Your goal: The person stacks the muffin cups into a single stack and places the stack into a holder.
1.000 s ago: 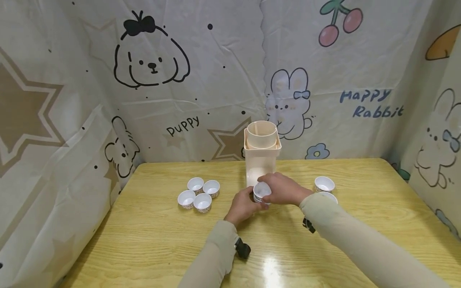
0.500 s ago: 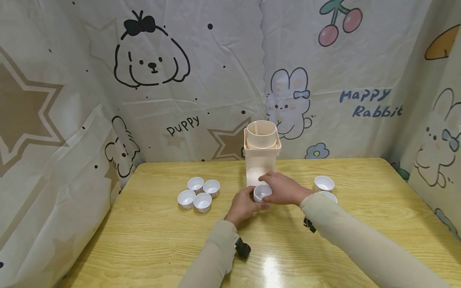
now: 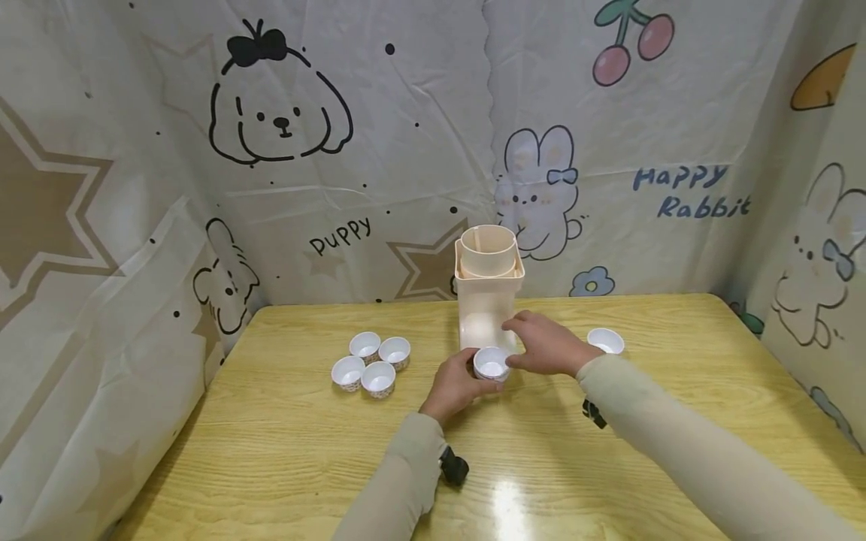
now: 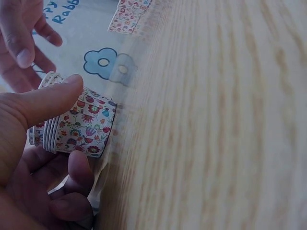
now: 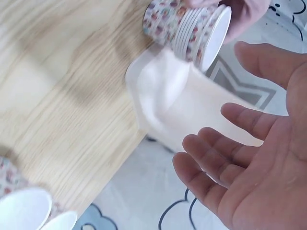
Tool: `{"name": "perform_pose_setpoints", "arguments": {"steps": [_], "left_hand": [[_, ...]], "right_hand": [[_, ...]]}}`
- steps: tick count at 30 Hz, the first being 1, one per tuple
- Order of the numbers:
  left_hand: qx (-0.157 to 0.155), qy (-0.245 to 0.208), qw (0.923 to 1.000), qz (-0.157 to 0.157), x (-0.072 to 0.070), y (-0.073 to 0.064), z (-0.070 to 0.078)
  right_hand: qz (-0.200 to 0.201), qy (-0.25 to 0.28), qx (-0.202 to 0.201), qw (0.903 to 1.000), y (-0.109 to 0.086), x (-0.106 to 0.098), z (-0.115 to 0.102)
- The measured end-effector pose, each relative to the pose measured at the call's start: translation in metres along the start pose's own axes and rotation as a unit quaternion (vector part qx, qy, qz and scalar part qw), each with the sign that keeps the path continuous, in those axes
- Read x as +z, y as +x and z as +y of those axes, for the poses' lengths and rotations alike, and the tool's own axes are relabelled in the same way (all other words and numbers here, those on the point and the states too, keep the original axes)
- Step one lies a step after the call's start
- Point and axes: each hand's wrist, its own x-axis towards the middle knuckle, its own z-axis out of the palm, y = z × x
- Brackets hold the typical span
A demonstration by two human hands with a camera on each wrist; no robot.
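Note:
In the head view my left hand [image 3: 455,387] grips a stack of small white paper baking cups [image 3: 490,364] just in front of the cream dispenser. The left wrist view shows the stack's floral sides [image 4: 86,127], with my thumb laid across them and fingers curled underneath. Several rims show nested together in the right wrist view. My right hand [image 3: 544,347] is just right of the stack. Its fingers [image 5: 206,163] are spread and loosely bent, holding nothing, and a gap separates them from the cups in the right wrist view.
The cream dispenser [image 3: 487,297] with its round open top stands at the table's back edge. Several floral cups [image 3: 379,379] are grouped on the left. On the right sits another cup [image 3: 605,340], beside one partly seen in the right wrist view [image 5: 62,221].
My right hand has released the cup stack and drawn slightly to the right. My left hand keeps its grip on the stack. The head view has shifted slightly.

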Motion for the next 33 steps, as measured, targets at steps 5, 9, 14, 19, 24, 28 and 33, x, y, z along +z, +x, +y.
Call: {"name": "perform_pose_setpoints", "arguments": {"steps": [5,9,14,19,24,28,33], "left_hand": [[-0.003,-0.001,1.0000,0.005,-0.001,-0.001,0.000],[-0.002,-0.002,1.0000,0.005,-0.001,-0.001,0.000],[-0.007,-0.002,1.0000,0.002,0.000,-0.001,0.000],[-0.001,-0.004,1.0000,-0.001,0.000,0.000,0.001],[0.004,-0.001,1.0000,0.002,0.000,0.001,0.001],[0.011,0.003,0.9999,0.002,0.000,0.001,0.001],[0.004,0.002,1.0000,0.002,0.000,0.000,0.000]], "right_hand": [[-0.006,0.006,0.015,0.9998,-0.002,-0.007,0.012],[-0.010,0.014,0.028,0.9995,-0.002,-0.012,0.023],[-0.007,0.012,0.045,0.9989,-0.003,-0.018,0.043],[-0.005,0.007,0.085,0.9964,-0.013,-0.024,0.073],[-0.024,-0.007,0.137,0.9903,-0.025,-0.026,0.099],[-0.047,-0.009,0.179,0.9827,-0.031,-0.030,0.106],[-0.080,-0.011,0.218,0.9727,-0.033,-0.037,0.108]]}}
